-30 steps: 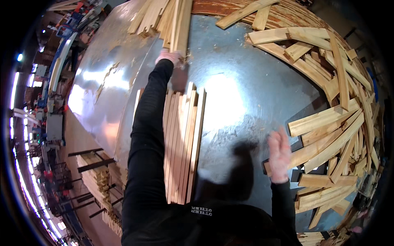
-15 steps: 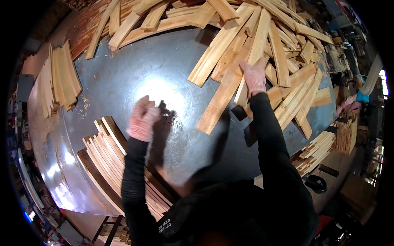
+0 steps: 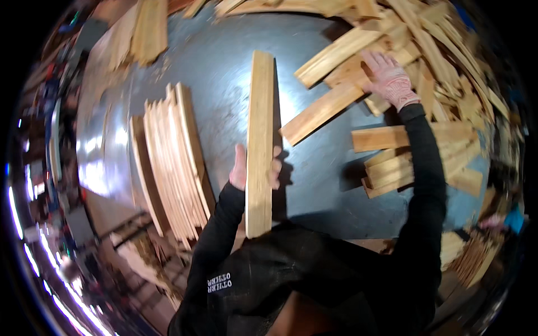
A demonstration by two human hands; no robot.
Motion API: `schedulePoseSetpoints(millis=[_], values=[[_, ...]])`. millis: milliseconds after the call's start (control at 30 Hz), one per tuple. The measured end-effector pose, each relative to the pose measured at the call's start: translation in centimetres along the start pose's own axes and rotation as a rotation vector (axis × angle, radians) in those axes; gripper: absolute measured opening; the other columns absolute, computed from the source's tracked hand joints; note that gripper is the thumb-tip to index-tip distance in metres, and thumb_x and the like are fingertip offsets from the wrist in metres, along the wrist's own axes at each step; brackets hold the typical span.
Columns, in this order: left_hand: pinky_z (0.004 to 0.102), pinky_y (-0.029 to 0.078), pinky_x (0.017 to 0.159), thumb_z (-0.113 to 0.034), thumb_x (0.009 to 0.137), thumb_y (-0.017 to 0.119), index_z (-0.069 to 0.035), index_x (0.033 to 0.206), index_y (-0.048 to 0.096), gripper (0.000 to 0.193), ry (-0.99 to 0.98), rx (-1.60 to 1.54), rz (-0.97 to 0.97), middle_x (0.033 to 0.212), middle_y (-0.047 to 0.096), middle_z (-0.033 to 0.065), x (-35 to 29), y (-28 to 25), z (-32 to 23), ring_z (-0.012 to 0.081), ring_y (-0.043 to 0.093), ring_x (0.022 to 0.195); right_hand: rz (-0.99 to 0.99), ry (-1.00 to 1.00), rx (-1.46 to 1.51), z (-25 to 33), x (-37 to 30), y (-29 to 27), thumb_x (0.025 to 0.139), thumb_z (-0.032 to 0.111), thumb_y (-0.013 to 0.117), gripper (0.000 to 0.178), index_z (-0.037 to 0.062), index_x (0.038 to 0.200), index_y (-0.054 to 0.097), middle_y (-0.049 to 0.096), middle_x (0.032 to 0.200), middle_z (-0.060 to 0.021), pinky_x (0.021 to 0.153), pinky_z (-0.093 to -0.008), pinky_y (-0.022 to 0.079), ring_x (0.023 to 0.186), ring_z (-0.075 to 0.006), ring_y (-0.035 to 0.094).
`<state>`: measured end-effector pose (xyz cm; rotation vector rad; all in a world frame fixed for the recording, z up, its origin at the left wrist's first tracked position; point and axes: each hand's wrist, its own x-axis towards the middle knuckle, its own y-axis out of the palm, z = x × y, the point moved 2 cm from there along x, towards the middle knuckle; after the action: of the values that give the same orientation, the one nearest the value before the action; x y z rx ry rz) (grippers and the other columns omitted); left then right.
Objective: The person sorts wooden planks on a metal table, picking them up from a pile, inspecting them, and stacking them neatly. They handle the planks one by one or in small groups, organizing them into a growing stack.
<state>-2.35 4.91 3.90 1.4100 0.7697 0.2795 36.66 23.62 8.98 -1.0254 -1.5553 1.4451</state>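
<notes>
My left hand (image 3: 239,172), in a pale pink knit glove, grips a wooden board (image 3: 260,134). Its thumb shows along the left edge and its fingertips along the right. The board stands lengthwise in front of me, its near end close to my body. My right hand (image 3: 390,83), gloved alike, is open with fingers apart over the loose boards. Closest to it is a brown-toned board (image 3: 324,113) that slants toward the middle of the table; whether the hand touches it I cannot tell.
A metal tabletop (image 3: 218,73) carries everything. At left, thin boards stand on edge in a row (image 3: 174,162). More boards (image 3: 150,33) lie at the far left. A jumbled heap of boards (image 3: 440,50) covers the far right, with several shorter pieces (image 3: 386,171) nearer me.
My left hand, formerly without a board, now holds one in front of me. My right hand has come off the board it was touching and spread its fingers. The view has shifted.
</notes>
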Motion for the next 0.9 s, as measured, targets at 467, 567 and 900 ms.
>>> schedulePoseSetpoints(millis=[467, 567, 900], values=[[0.0408, 0.057, 0.083, -0.013, 0.088, 0.07, -0.001, 0.122, 0.053, 0.039, 0.48, 0.332, -0.68, 0.106, 0.065, 0.0117, -3.7, -0.8, -0.8, 0.0243, 0.067, 0.096, 0.086, 0.017, 0.638, 4.3, 4.1, -1.5, 0.089, 0.06, 0.055, 0.073, 0.0053, 0.139, 0.049, 0.066, 0.116, -0.0159, 0.092, -0.0402, 0.049, 0.109, -0.0322, 0.062], [0.0394, 0.057, 0.083, -0.01, 0.088, 0.07, -0.001, 0.121, 0.055, 0.037, 0.581, 0.281, -0.686, 0.107, 0.065, 0.0117, -2.9, -3.1, -0.2, 0.0237, 0.066, 0.097, 0.575, 0.414, 1.37, 11.2, 4.3, -0.3, 0.096, 0.053, 0.052, 0.06, 0.0069, 0.134, 0.053, 0.062, 0.119, -0.0127, 0.091, -0.0288, 0.051, 0.102, -0.019, 0.063], [0.0338, 0.049, 0.097, -0.028, 0.097, 0.06, -0.002, 0.13, 0.053, 0.042, 0.705, 0.416, -0.673, 0.119, 0.063, 0.0119, 2.1, -5.0, 1.1, 0.0232, 0.061, 0.11, 0.412, 0.159, 1.683, 25.7, 3.5, 5.5, 0.095, 0.056, 0.047, 0.068, -0.0043, 0.126, 0.05, 0.067, 0.099, -0.0195, 0.086, -0.0386, 0.053, 0.092, -0.0304, 0.066]])
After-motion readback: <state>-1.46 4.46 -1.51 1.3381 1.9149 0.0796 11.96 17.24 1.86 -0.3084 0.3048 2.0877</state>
